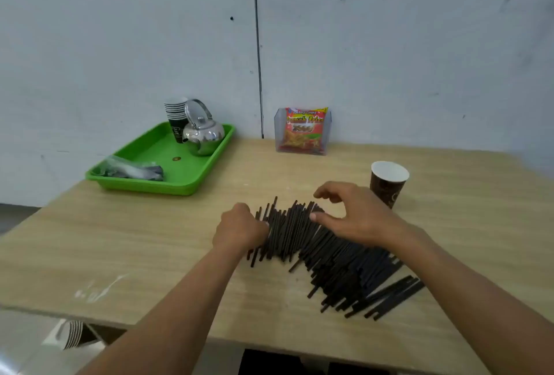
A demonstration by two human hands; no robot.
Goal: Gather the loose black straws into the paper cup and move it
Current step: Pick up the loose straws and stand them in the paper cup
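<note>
A wide heap of loose black straws (326,251) lies on the wooden table (150,239), spreading from the middle toward the front right. My left hand (239,229) curls round the left end of the heap, its fingers hidden among the straws. My right hand (356,215) hovers over the heap's far side with spread, bent fingers; its thumb touches the straws. A brown paper cup (388,184) with a white inside stands upright and empty just behind my right hand.
A green tray (150,161) at the back left holds a steel kettle (204,134), a stack of paper cups (177,116) and a plastic bag (129,169). A clear holder with a snack packet (304,131) stands against the wall. More cups (73,334) lie below the table's front edge.
</note>
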